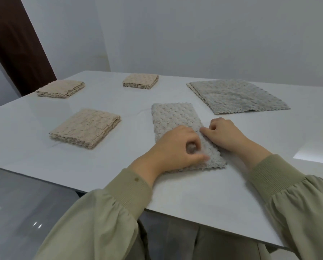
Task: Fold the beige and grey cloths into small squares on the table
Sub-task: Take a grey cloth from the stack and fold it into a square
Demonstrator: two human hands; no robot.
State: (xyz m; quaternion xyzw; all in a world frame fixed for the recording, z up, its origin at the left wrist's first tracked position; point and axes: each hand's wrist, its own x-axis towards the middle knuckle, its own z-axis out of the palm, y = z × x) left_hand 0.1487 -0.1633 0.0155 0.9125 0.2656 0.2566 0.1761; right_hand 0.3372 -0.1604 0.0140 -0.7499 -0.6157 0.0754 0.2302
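Three beige cloths lie folded on the white worktop (35, 147): one near left (85, 128), one far left (61, 89), one far centre (140, 83). At far right sits a flat grey pile (237, 96); its layers are too fine to count. One grey strip (175, 117), folded long, lies at near centre under both hands. The left hand (175, 145) has its fingers curled, pinching the strip's near part. The right hand (224, 134) has curled fingers at the strip's right edge; I cannot tell whether they grip it.

White table (44, 158): folded beige cloths (85, 128) (61, 88) (141, 83) at 9, 10, 12 o'clock. Grey strip (175, 119) centre, grey stack (237, 96) at 2.
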